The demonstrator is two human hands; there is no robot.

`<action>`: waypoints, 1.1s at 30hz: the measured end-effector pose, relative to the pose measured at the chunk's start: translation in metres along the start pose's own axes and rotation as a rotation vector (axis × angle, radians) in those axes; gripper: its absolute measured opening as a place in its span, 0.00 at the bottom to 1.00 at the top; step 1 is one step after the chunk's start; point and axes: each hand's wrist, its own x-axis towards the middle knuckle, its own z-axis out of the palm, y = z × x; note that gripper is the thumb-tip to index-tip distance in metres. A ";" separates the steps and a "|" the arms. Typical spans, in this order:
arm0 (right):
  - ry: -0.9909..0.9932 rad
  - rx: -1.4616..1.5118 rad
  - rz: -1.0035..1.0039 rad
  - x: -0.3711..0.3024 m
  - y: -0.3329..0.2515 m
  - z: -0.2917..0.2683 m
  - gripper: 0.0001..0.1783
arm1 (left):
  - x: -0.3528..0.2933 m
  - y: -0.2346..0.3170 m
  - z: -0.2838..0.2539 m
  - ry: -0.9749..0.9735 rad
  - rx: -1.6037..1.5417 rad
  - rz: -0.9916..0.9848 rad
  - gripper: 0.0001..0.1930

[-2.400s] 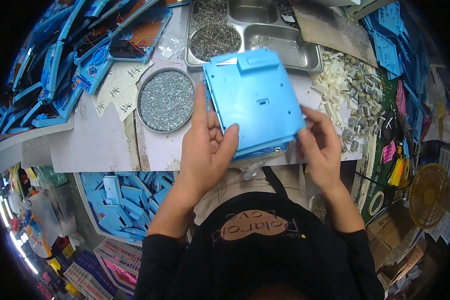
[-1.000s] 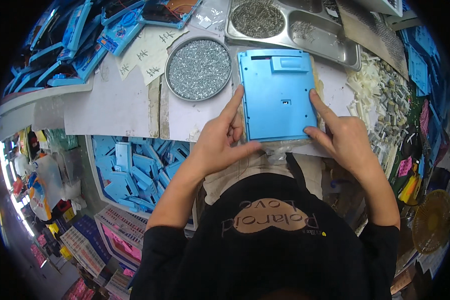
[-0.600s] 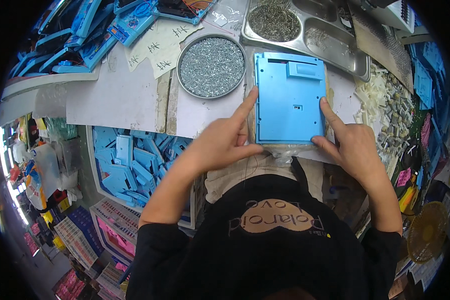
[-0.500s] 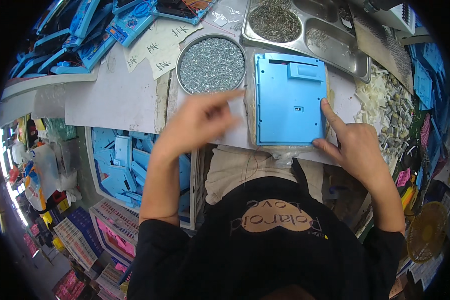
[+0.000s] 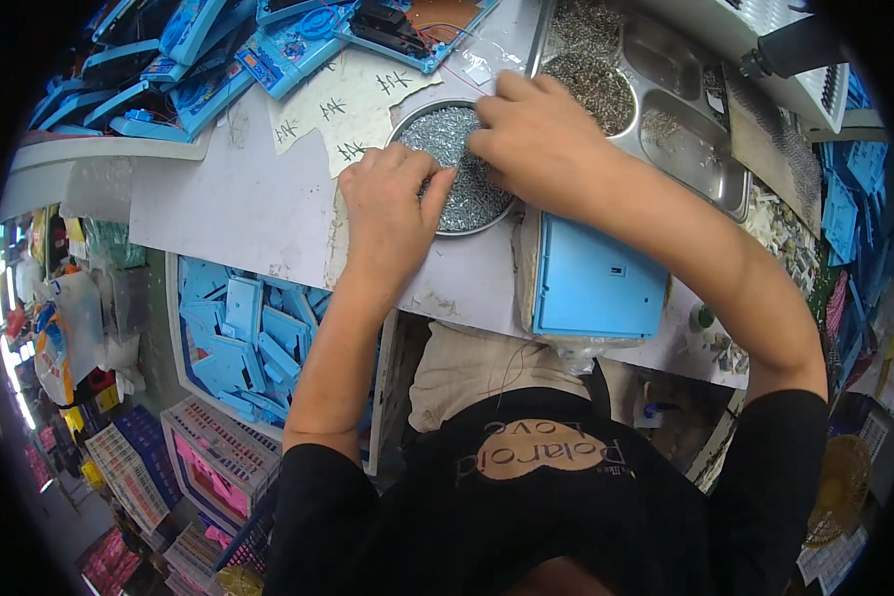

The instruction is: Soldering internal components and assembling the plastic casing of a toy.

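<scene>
A round metal pan full of small silver screws sits on the worktable. My left hand is at its left side, fingers curled over the screws and thumb bent inward. From the right, my right hand reaches across to the pan's upper right rim, its fingers bent together and pointing left. Whatever either hand pinches is hidden or too small to name. A light blue plastic housing with a small rectangular slot lies below my right forearm, which covers part of it.
Blue assemblies with wires pile up at the far left. A steel compartment tray with small metal parts stands at the back right, near a black cylindrical object. Below the table's left edge, a bin holds blue plastic parts. Pale small pieces lie at right.
My right hand has left the blue housing and moved up and left to the pan. My left hand has come to the pan's left side. The whole view has shifted slightly.
</scene>
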 end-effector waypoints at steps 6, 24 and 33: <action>-0.167 -0.050 -0.006 0.033 0.004 0.009 0.07 | -0.009 0.003 -0.004 0.066 -0.287 0.032 0.07; 0.072 0.869 0.817 -0.145 0.057 -0.068 0.08 | 0.029 0.075 0.009 -0.232 -0.280 0.185 0.14; -0.055 0.555 0.643 -0.130 0.056 -0.059 0.06 | 0.038 0.073 0.004 -0.368 -0.324 0.109 0.18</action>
